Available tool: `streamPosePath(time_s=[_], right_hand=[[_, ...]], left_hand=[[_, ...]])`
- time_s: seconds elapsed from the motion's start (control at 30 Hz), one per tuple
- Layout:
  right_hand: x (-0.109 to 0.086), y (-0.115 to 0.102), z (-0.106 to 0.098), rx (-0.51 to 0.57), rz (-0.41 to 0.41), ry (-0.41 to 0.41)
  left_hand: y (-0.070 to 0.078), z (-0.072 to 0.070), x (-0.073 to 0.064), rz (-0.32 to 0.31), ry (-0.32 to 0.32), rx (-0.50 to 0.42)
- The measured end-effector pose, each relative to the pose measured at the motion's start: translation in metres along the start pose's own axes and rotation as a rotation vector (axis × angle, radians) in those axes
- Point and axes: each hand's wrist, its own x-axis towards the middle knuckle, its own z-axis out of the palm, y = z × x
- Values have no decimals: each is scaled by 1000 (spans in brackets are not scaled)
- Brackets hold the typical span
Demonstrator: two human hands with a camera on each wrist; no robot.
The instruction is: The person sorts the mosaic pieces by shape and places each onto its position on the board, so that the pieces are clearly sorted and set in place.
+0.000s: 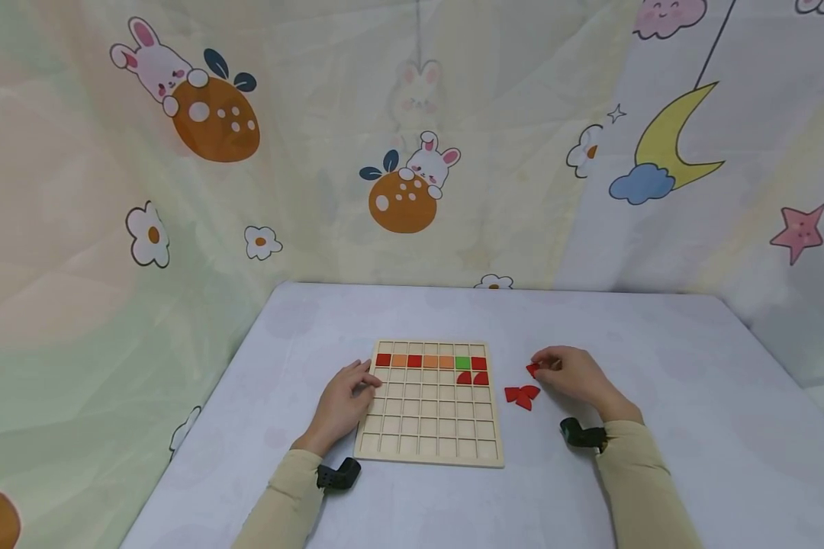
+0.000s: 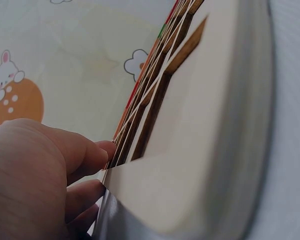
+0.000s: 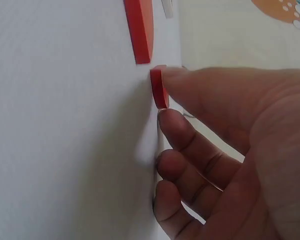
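A wooden grid board (image 1: 429, 427) lies flat on the table. My left hand (image 1: 343, 404) grips its left edge; in the left wrist view the fingertips (image 2: 106, 150) are right at the rim. Thumb and forefinger of my right hand (image 1: 577, 374) pinch a small red wedge-shaped piece (image 3: 160, 87), close over the table to the right of the board. Three more red fan-shaped pieces (image 1: 524, 404) lie together between that hand and the board. One of them shows as a red block (image 3: 139, 30) in the right wrist view.
Red, orange and green squares (image 1: 463, 363) fill the board's second row from the far side. Two red quarter-circle pieces (image 1: 481, 378) sit at the right end of the row below. The white-covered table (image 1: 659, 343) meets a patterned cloth backdrop (image 1: 316, 152) behind and at the sides.
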Motion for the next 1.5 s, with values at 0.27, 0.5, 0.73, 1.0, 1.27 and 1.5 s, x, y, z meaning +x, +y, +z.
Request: streamPosePath(time_s=[0.27, 0.5, 0.73, 1.0, 1.27, 1.5], right_hand=[[3, -10, 7, 17, -27, -20], [5, -16, 13, 12, -57, -9], [4, -20, 13, 11, -63, -4], [3, -14, 11, -83, -39, 24], [6, -11, 15, -76, -25, 20], [8, -11, 17, -65, -66, 9]], left_hand=[[-1, 0, -1, 6, 4, -11], [-2, 0, 0, 16, 10, -18], [-2, 0, 1, 19, 5, -10], [-2, 0, 1, 16, 6, -9], [-1, 0, 1, 10, 9, -5], [-1, 0, 1, 9, 8, -2]])
